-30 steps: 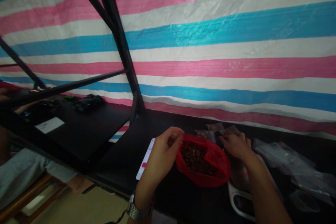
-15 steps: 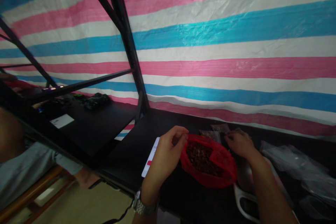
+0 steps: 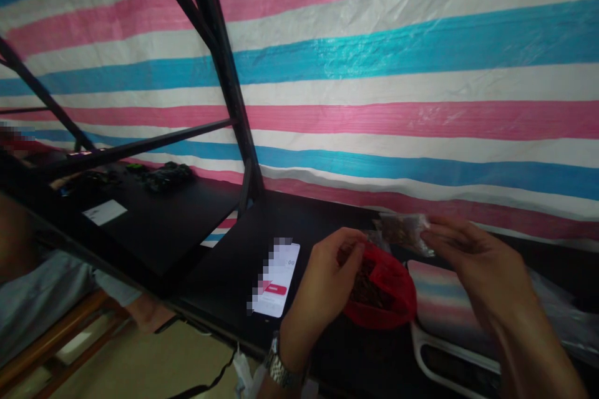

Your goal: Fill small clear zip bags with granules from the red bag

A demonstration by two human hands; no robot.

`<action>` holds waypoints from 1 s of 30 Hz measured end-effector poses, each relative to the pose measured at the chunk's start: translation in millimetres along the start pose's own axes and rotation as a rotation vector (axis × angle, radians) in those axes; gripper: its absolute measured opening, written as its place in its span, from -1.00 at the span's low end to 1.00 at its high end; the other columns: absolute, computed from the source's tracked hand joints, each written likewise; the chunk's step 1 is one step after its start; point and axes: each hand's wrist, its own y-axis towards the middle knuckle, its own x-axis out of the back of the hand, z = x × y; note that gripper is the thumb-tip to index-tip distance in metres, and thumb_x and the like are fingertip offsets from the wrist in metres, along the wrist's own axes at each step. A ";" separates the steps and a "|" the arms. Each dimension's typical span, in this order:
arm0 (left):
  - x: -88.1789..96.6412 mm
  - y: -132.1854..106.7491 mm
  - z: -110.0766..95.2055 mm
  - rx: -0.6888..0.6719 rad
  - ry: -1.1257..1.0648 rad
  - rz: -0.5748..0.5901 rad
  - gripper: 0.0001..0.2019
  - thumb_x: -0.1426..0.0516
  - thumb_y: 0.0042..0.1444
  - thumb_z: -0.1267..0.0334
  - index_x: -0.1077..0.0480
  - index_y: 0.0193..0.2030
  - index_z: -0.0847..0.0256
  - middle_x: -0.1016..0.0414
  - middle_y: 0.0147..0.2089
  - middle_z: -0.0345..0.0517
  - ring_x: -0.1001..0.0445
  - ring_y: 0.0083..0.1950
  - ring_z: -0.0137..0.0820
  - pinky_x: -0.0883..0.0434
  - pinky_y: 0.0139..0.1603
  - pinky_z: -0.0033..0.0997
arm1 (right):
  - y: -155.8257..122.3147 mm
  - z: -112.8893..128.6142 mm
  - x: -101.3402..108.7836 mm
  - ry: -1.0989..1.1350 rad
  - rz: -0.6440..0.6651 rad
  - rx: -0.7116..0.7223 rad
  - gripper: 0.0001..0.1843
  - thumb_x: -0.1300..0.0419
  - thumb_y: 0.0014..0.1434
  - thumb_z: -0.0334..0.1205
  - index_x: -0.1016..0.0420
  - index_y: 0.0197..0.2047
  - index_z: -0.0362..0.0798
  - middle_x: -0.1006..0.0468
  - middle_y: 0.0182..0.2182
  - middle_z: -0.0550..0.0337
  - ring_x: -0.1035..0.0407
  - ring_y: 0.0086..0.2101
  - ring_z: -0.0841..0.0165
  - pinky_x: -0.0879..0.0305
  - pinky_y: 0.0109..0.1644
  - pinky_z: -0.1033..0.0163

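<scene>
A red plastic bag (image 3: 386,312) stands with its mouth open, dark brown dried pieces (image 3: 369,290) inside it. At its left rim is my left hand (image 3: 330,271), fingers closed on the bag's edge. My right hand (image 3: 477,255) pinches a small clear zip bag (image 3: 405,230) by its right end, raised just behind the red bag; brown bits show through the plastic. Part of another small clear bag (image 3: 375,238) lies behind the red one. Under my right forearm sits a kitchen scale (image 3: 444,290) with a shiny top, partly covered.
Left of my left hand lies a phone (image 3: 281,283) with a lit screen. Clear plastic bags (image 3: 561,305) lie at the right. A black metal frame post (image 3: 229,81) rises beside the black table (image 3: 224,274). Another person's leg (image 3: 51,287) shows at lower left; striped sheeting hangs behind.
My right hand has lifted a small zip bag from the table behind the red bag. My left hand has shifted right along with the red bag's rim, uncovering the phone.
</scene>
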 end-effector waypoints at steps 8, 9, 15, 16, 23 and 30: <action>-19.6 1.5 0.5 0.004 -0.185 0.063 -0.88 -0.20 0.36 0.22 -0.54 -0.06 0.15 -0.67 -0.16 -0.11 -0.64 -0.13 -0.31 -0.50 -0.10 -0.39 | -30.5 41.6 -43.8 0.387 0.210 -0.191 -0.32 -0.65 -0.21 0.09 -0.59 -0.07 0.01 -0.67 -0.49 0.23 -0.59 -0.47 0.23 -0.56 -0.33 0.16; -18.3 2.1 0.6 0.015 -0.186 0.057 -0.89 -0.21 0.35 0.21 -0.54 -0.10 0.16 -0.66 -0.19 -0.12 -0.63 -0.15 -0.33 -0.49 -0.13 -0.40 | -30.1 42.3 -45.9 0.410 0.217 -0.210 -0.33 -0.66 -0.25 0.05 -0.56 -0.11 0.01 -0.65 -0.52 0.26 -0.58 -0.49 0.25 -0.55 -0.34 0.18; -10.9 6.9 0.4 0.084 -0.222 0.021 -0.85 -0.31 0.23 0.17 -0.51 -0.17 0.18 -0.62 -0.29 -0.18 -0.61 -0.26 -0.35 -0.47 -0.25 -0.44 | -16.5 51.6 -58.9 0.274 0.321 -0.126 -0.54 -0.44 -0.18 -0.25 -0.55 -0.14 0.01 -0.56 -0.58 0.35 -0.51 -0.51 0.30 -0.41 -0.40 0.25; -9.1 8.5 1.1 0.093 -0.239 -0.005 -0.82 -0.32 0.22 0.13 -0.50 -0.19 0.18 -0.61 -0.32 -0.18 -0.60 -0.29 -0.35 -0.46 -0.28 -0.44 | -13.0 54.7 -61.6 0.223 0.361 -0.091 -0.56 -0.38 -0.16 -0.28 -0.56 -0.12 0.01 -0.56 -0.57 0.34 -0.51 -0.51 0.31 -0.39 -0.40 0.26; 10.1 17.0 8.8 0.046 -0.271 -0.030 -0.72 -0.32 0.19 0.01 -0.50 -0.26 0.20 -0.54 -0.36 -0.20 -0.51 -0.30 -0.37 -0.43 -0.23 -0.41 | 0.8 62.8 -64.3 0.192 0.486 -0.027 -0.58 -0.43 -0.08 -0.18 -0.60 -0.08 0.04 -0.65 -0.51 0.28 -0.55 -0.48 0.27 -0.43 -0.39 0.24; 2.0 6.6 -2.8 0.028 0.141 0.076 -0.88 -0.16 0.31 0.25 -0.43 -0.28 0.15 -0.50 -0.35 -0.24 -0.45 -0.32 -0.40 -0.31 -0.32 -0.45 | -9.2 48.2 -49.5 0.042 0.263 -0.043 -0.71 -0.39 0.00 -0.15 -0.62 -0.15 0.06 -0.69 -0.42 0.19 -0.60 -0.43 0.22 -0.47 -0.39 0.20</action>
